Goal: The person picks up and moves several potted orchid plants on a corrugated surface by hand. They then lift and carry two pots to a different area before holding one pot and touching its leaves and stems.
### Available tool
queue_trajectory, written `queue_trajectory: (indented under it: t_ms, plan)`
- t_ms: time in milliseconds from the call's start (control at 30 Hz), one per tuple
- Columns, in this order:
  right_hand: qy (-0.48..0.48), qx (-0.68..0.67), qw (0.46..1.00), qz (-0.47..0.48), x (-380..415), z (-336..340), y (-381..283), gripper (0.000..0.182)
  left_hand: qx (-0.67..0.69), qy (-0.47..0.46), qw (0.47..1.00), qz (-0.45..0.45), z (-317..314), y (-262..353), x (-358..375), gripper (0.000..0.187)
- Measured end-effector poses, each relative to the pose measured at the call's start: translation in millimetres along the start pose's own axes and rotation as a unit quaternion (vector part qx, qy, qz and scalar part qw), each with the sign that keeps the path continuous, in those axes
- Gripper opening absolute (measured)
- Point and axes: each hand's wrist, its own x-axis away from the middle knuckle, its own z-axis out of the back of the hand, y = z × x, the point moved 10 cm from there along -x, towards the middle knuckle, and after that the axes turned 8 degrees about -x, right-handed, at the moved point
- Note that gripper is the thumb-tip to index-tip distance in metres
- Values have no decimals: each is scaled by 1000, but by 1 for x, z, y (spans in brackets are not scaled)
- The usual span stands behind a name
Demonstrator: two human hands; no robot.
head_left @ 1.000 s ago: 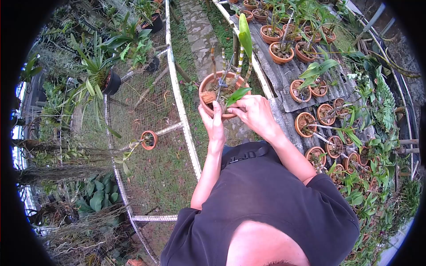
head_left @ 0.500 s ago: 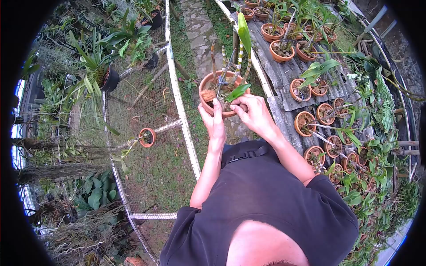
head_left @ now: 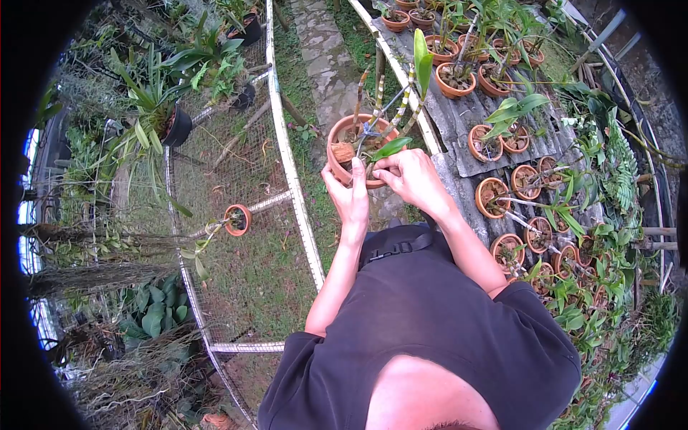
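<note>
A terracotta pot point(head_left: 335, 152) is held up in front of my body, tilted. My left hand point(head_left: 350, 199) grips its near left side, thumb over the rim. Inside stand several banded orchid canes point(head_left: 380, 93), one with a tall green leaf point(head_left: 423, 64), and a blue tie point(head_left: 370, 130) around them. A brown chunk of bark or husk point(head_left: 343, 151) lies at the left inside. My right hand point(head_left: 414, 183) is at the near right rim, its fingers pinched together by the base of a small green leaf point(head_left: 390, 147); what they pinch is hidden.
To the right, a corrugated bench point(head_left: 459, 168) carries several potted orchids point(head_left: 492, 198). A white-edged wire mesh rack point(head_left: 295, 193) stands to the left, with a small terracotta pot point(head_left: 238, 220) on it. A stone path point(head_left: 315, 54) runs ahead between them.
The pot has shifted slightly right and tilted, so the canes and tall leaf lean further right. Both hands stay at the pot, the right one still pinching near the small leaf.
</note>
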Motion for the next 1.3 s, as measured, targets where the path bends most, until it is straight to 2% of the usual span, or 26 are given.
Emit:
queue_trajectory:
  t_ms: [133, 233, 333, 367, 400, 467, 500, 600, 633, 733, 767, 867, 900, 1000, 1100, 1167, 1200, 1300]
  plan:
    - [6, -8, 1000, 3, 3, 1, -1, 13, 21, -3, 1000, 18, -1, -5, 1, 57]
    - [28, -63, 998, 8, 7, 3, 4, 11, 58, -5, 997, 48, -1, -15, -1, 54]
    - [80, -142, 987, -8, 13, 22, 4, 10, 84, -7, 995, 62, 2, -20, -3, 51]
    - [100, -138, 985, -40, 15, 29, 16, 7, 91, -7, 994, 63, 3, -19, -4, 50]
    - [122, -122, 984, -50, 16, 41, 18, 10, 107, -8, 992, 66, 3, -16, -3, 50]
    - [175, -30, 984, -3, 18, 63, 17, 15, 139, -11, 988, 73, 1, -9, 0, 49]
    - [165, 6, 986, -16, 18, 68, 16, 20, 138, -20, 987, 78, -2, -3, 1, 49]
    - [171, -52, 984, 15, 16, 68, 11, 23, 129, -45, 986, 94, -7, 1, 4, 52]
    - [132, -78, 988, -9, 13, 57, 30, 39, 122, -52, 986, 99, -8, -4, 4, 54]
    - [101, -280, 949, -105, 7, 21, 75, 65, 158, -91, 978, 106, -19, -2, 9, 60]
    - [28, -365, 915, -172, 8, 1, 89, 81, 179, -106, 972, 106, -22, 2, 10, 62]
    - [-1, -574, 796, -195, 10, -31, 95, 82, 180, -149, 966, 112, -31, 6, 12, 67]
    - [4, -569, 804, -174, 9, -27, 88, 79, 169, -161, 967, 104, -33, 11, 13, 66]
    - [16, -610, 775, -165, 10, -23, 76, 73, 131, -172, 972, 95, -34, 27, 14, 65]
    - [68, -620, 769, -138, 9, -18, 88, 68, 8, -226, 968, 111, -27, 24, 6, 61]
    - [92, -586, 793, -139, 10, -12, 93, 67, -132, -120, 984, 28, 1, 43, -10, 47]
    - [104, -568, 804, -139, 10, -8, 94, 66, -185, -1, 979, -81, 13, 79, -7, 39]
    - [109, -531, 834, -105, 9, -2, 88, 66, -289, -102, 914, -266, -2, 124, 0, 28]
